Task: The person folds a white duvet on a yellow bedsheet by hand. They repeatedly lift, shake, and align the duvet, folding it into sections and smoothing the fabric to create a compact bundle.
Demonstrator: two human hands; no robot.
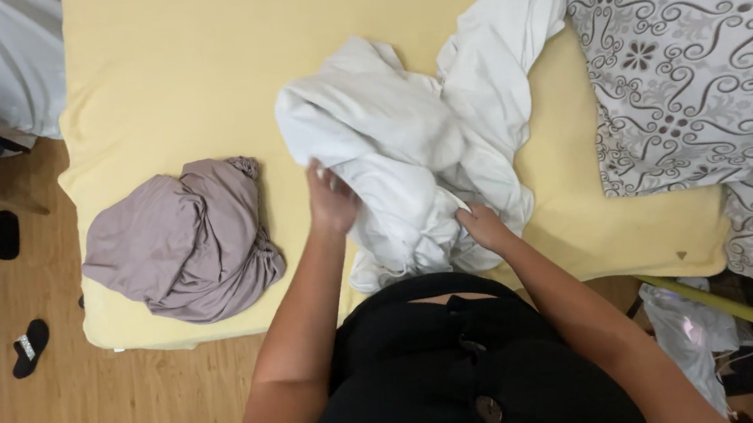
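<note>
Soft even indoor light, warm tint; faint shadows, no glare; slight motion blur on left hand (331,199).
</note>
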